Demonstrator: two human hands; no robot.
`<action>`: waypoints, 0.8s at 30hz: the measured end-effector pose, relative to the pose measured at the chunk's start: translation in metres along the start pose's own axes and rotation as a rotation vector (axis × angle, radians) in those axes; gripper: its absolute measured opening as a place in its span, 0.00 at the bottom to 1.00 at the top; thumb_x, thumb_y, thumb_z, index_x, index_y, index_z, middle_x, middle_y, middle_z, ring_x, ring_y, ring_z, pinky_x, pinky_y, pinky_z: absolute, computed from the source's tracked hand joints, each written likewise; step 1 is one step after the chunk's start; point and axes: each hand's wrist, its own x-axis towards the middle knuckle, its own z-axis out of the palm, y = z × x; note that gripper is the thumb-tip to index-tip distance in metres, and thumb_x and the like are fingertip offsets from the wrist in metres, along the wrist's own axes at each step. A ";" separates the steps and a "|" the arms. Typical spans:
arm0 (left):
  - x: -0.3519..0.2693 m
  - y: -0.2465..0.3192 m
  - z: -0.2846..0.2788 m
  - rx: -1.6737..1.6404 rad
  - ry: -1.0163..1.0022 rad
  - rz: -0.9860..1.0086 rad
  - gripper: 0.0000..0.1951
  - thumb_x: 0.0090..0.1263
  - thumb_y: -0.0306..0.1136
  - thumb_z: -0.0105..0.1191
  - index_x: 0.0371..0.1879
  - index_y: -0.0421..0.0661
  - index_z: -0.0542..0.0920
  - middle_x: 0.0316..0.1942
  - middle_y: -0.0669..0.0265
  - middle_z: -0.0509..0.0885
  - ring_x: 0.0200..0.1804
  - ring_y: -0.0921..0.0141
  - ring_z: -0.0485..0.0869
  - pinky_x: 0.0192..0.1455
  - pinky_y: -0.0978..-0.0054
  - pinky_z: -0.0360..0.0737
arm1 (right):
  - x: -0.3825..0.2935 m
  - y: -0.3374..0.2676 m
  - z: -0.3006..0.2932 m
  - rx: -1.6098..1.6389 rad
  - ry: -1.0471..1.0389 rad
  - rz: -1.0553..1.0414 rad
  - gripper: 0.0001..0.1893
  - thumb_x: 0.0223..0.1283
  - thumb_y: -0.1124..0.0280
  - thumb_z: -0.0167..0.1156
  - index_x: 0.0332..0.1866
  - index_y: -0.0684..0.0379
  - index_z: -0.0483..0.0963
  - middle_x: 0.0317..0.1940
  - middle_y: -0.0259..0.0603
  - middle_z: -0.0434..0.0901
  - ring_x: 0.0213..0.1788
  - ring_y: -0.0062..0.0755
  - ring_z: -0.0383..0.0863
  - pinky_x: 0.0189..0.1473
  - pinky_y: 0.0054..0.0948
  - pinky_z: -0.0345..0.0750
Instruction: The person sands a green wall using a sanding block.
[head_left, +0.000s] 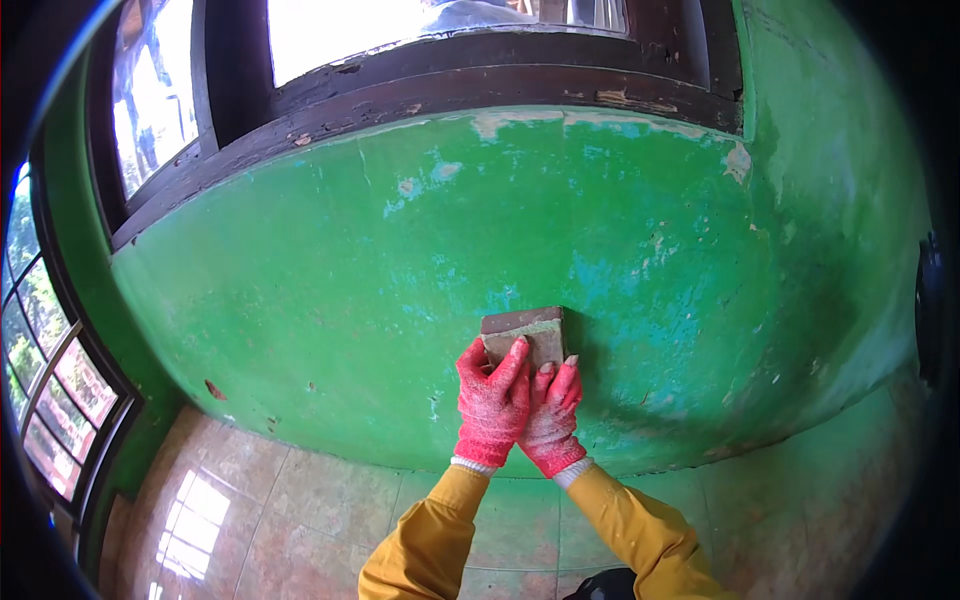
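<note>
Both my hands wear dusty red gloves with white cuffs, and the fingertips poke out bare. My left hand (491, 405) grips the left and lower side of a sanding block (525, 334), its fingers lying over the back. Crossed close beside it, my right hand (553, 420) holds the block's lower right part. The block is brown along its top edge, with a pale, worn sheet or pad around it. It rests against a green painted wall (300, 300). Around it the paint is worn through to light blue patches (607, 285), with bare plaster spots higher up.
Above the wall runs a dark wooden window frame (465, 82) with chipped paint. A gridded window or door (60, 367) stands at the left. Below is a tiled floor (322, 495), dusted green near the wall. A dark object (930, 307) sits at the far right.
</note>
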 end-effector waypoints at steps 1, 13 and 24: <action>0.003 -0.001 -0.004 -0.020 -0.019 0.002 0.22 0.63 0.22 0.60 0.58 0.54 0.83 0.62 0.48 0.67 0.50 0.56 0.81 0.52 0.63 0.82 | 0.006 -0.003 0.000 -0.072 0.052 -0.004 0.42 0.57 0.63 0.62 0.72 0.71 0.51 0.70 0.74 0.50 0.64 0.78 0.62 0.63 0.65 0.64; 0.073 -0.029 -0.087 -0.454 0.459 -0.242 0.17 0.76 0.20 0.43 0.62 0.38 0.76 0.67 0.58 0.65 0.59 0.67 0.75 0.60 0.71 0.76 | 0.065 -0.021 -0.031 -0.131 0.074 0.149 0.45 0.42 0.54 0.75 0.69 0.56 0.65 0.71 0.76 0.48 0.63 0.80 0.62 0.57 0.67 0.67; 0.053 -0.057 -0.099 -0.450 0.368 -0.249 0.16 0.80 0.29 0.43 0.61 0.38 0.77 0.59 0.63 0.73 0.49 0.71 0.79 0.54 0.71 0.78 | 0.109 -0.042 -0.026 -0.193 0.157 0.156 0.51 0.43 0.54 0.77 0.74 0.55 0.59 0.70 0.72 0.53 0.65 0.74 0.62 0.59 0.64 0.66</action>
